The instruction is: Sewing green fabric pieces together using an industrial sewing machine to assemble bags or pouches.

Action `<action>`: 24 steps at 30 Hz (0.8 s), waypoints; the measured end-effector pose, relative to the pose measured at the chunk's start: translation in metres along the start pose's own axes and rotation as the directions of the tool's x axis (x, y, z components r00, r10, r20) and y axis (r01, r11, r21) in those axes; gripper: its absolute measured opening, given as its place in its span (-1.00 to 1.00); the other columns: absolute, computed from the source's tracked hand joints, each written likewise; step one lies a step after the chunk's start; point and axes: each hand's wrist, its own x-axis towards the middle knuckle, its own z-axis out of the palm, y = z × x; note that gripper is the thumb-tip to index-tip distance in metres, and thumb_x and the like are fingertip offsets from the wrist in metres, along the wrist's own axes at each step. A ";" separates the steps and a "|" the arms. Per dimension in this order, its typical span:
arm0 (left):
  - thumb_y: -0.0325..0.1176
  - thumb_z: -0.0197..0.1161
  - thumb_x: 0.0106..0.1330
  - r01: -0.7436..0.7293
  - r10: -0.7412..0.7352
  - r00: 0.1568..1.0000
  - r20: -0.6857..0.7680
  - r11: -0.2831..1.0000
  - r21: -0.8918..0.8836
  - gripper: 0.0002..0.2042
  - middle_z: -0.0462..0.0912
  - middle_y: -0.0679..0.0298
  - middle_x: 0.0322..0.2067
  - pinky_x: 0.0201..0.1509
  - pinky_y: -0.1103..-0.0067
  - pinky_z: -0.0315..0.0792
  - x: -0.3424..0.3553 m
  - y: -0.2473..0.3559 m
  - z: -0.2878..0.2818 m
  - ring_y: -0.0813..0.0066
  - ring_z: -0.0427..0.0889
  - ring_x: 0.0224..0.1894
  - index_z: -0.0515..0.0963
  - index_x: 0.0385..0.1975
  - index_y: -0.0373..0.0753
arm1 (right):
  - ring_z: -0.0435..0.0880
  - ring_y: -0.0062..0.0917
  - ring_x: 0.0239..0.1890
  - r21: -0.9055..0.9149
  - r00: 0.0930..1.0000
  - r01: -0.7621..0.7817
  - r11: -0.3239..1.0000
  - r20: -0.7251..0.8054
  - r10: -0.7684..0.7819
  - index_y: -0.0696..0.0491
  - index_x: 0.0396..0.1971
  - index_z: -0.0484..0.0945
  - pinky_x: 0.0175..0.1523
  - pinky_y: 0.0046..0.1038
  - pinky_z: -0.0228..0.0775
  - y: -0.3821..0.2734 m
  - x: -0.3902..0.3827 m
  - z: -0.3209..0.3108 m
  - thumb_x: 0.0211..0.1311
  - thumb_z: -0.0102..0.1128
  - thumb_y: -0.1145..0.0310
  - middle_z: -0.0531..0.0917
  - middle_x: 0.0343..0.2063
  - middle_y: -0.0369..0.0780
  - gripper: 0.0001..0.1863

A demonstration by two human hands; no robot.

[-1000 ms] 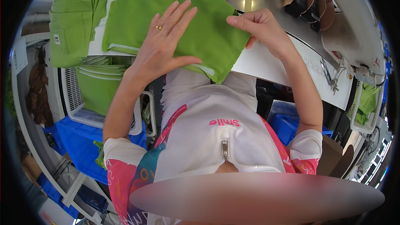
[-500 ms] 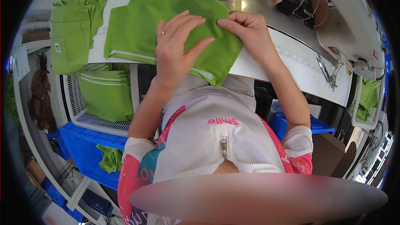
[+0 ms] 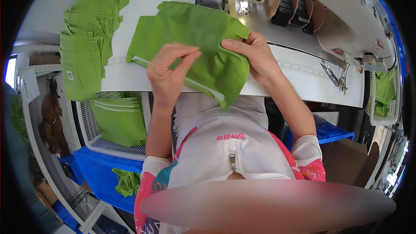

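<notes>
Cloth (image 3: 195, 28), green, overhangs the edge of the white table (image 3: 310, 84), its right side pinched in the grip of the right hand (image 3: 256, 58); above it, the left hand (image 3: 169, 71) presses thumb and fingertips together.

White top (image 3: 210, 158), short sleeves, zip front; metal zip pull (image 3: 233, 161) mid-chest. Pink raised lettering (image 3: 230, 137) across the chest. Left sleeve (image 3: 142, 197): pink, pale band at the hem. Teal patch (image 3: 164, 177) beside it. Right sleeve (image 3: 310, 171): pink, light squiggles, white hem too. From here, pale trousers (image 3: 255, 105). Left hand (image 3: 169, 71), right hand (image 3: 253, 56): bare.
</notes>
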 end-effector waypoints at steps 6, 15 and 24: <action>-0.53 0.44 -0.05 -0.038 0.041 0.997 0.062 0.998 -0.056 -0.70 0.58 0.26 -0.29 -0.13 0.61 0.41 0.020 0.027 0.020 0.48 0.55 -0.24 0.56 -0.28 -0.31 | 0.56 -0.76 -0.36 -0.147 0.992 0.123 0.981 0.051 -0.117 0.12 -0.29 0.62 -0.20 -0.66 0.38 0.005 -0.006 0.015 0.08 0.34 0.39 0.66 -0.41 -0.36 -0.80; -0.60 0.38 -0.01 -0.167 0.166 0.986 0.022 0.972 0.166 -0.81 0.58 0.29 -0.44 -0.30 0.64 0.40 0.020 0.029 0.012 0.54 0.54 -0.41 0.59 -0.37 -0.32 | 0.53 -0.76 -0.37 -0.348 0.974 0.226 0.910 0.055 -0.221 0.16 -0.39 0.58 -0.23 -0.68 0.34 0.006 -0.007 -0.005 0.10 0.28 0.48 0.63 -0.46 -0.35 -0.90; -0.66 0.23 0.14 0.188 -0.304 0.950 -0.077 0.750 -0.634 -0.89 0.57 0.29 -0.33 -0.13 0.71 0.35 0.016 0.032 0.015 0.62 0.49 -0.24 0.59 -0.34 -0.39 | 0.57 -0.46 -0.44 -0.613 0.393 0.767 0.193 0.210 -0.895 0.15 -0.39 0.54 -0.32 -0.55 0.43 0.018 -0.024 0.014 -0.04 0.17 0.73 0.58 -0.38 -0.18 -0.80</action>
